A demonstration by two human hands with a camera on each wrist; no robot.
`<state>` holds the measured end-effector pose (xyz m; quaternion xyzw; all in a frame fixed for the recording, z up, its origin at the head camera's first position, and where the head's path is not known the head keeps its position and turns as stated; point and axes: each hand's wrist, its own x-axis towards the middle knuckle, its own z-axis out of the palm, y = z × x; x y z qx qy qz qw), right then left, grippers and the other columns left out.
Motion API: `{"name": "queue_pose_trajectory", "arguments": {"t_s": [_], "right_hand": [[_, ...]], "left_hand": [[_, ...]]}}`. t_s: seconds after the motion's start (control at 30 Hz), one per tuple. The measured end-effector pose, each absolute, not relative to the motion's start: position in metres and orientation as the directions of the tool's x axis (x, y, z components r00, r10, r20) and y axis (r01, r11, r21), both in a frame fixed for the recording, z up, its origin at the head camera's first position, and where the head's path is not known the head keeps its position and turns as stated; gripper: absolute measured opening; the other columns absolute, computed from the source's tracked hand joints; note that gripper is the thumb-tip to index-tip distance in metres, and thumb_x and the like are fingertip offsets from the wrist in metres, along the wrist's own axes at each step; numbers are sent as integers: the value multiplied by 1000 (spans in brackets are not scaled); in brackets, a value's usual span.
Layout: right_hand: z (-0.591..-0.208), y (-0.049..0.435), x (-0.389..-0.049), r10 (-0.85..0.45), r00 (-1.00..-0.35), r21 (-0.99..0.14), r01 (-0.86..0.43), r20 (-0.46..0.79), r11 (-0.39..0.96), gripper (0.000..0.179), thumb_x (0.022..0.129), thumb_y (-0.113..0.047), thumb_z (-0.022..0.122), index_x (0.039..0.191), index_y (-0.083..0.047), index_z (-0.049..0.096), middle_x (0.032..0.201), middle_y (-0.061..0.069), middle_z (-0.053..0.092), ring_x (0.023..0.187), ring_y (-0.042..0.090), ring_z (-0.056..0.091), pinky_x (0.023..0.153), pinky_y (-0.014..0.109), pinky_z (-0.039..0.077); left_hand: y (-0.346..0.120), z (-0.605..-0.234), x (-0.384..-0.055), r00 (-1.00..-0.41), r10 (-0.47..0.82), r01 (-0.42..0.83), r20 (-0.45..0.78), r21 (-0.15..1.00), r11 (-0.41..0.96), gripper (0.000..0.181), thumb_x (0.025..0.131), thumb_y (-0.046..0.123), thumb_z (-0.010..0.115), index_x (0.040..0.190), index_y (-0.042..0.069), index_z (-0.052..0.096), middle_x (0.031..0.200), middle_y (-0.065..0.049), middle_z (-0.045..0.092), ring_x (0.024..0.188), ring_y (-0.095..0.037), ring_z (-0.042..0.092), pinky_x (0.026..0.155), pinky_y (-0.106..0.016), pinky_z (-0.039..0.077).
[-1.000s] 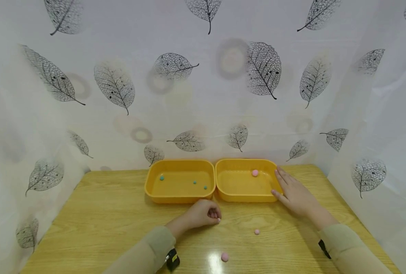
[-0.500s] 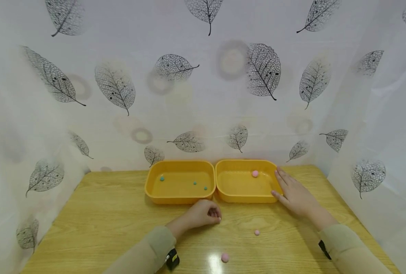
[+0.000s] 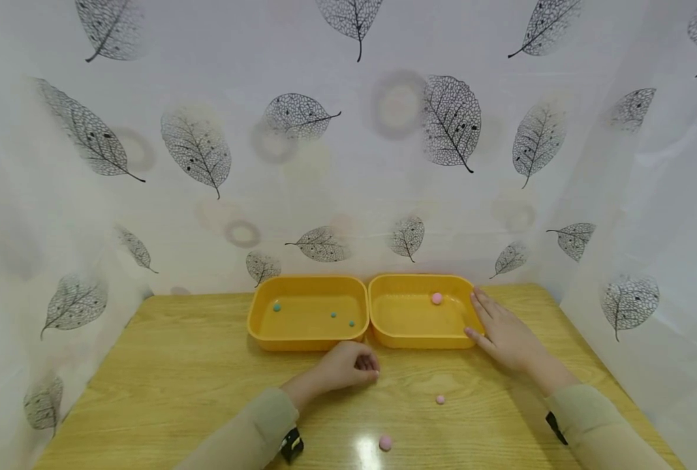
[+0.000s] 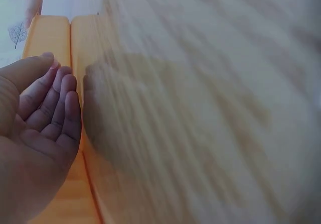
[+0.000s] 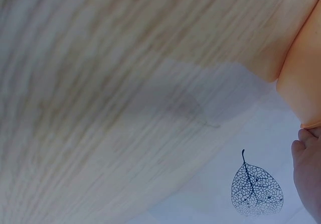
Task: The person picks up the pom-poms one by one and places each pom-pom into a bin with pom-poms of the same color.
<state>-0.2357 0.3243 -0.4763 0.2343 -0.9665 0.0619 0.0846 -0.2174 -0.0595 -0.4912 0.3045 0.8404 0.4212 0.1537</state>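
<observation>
Tabletop carrying adjoining yellow left tray and right tray, right hand resting extended against right tray's end, left hand pinching small pink pellet, three pink balls lying one inside right tray, two on tabletop, teal balls sitting in left tray.

On my head feed the light is soft and fairly even, with one white glare patch low on the table and a faint shadow beside the right sleeve. My left wrist feed looks dimmer and hazy, the left hand shaded across its palm. On my right wrist feed the wood grain blurs; a printed leaf reads crisp.
</observation>
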Motion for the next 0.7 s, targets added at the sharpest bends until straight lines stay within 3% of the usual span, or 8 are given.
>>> {"name": "queue_pose_trajectory", "arguments": {"t_s": [0.7], "right_hand": [[-472,322,-234,-436,-883,-73,-453,174,889,78,110,-42,55,160,14,31,171,33,24,155,52,32,123,67,36]], "left_hand": [[-51,-469,-221,-756,654,384,19,822,420,4,97,7,77,95,10,76,87,0,73,77,0,61,74,-16,56]]}}
